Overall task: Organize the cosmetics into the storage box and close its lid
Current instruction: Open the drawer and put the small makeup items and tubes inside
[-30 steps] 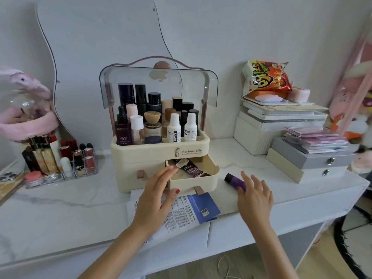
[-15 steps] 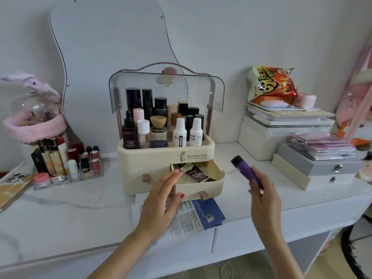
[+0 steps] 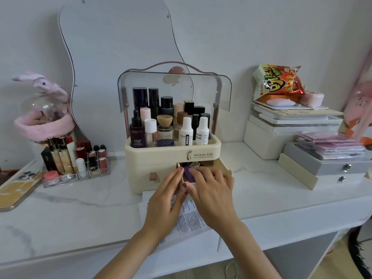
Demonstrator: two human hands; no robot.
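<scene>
A cream storage box [image 3: 153, 156] stands mid-table, its clear lid [image 3: 205, 91] raised over several bottles [image 3: 167, 125]. The lower right drawer [image 3: 221, 164] is pulled out. My right hand [image 3: 211, 190] reaches over the drawer and holds a purple tube [image 3: 188, 174] down inside it. My left hand [image 3: 167, 200] rests against the drawer's left front corner, fingers spread, touching the tube's side. Most of the drawer's contents are hidden behind both hands.
A printed leaflet [image 3: 189, 216] lies under my hands. A clear lipstick organiser [image 3: 76, 160] and a phone [image 3: 20, 184] sit at the left. White bins [image 3: 267, 137], grey drawers [image 3: 330, 168] and a snack bag [image 3: 275, 81] are stacked at the right. A wavy mirror [image 3: 120, 37] leans behind.
My right hand picked the purple tube off the table, lifted it, then carried it left into the open drawer. My left hand stayed at the drawer's front.
</scene>
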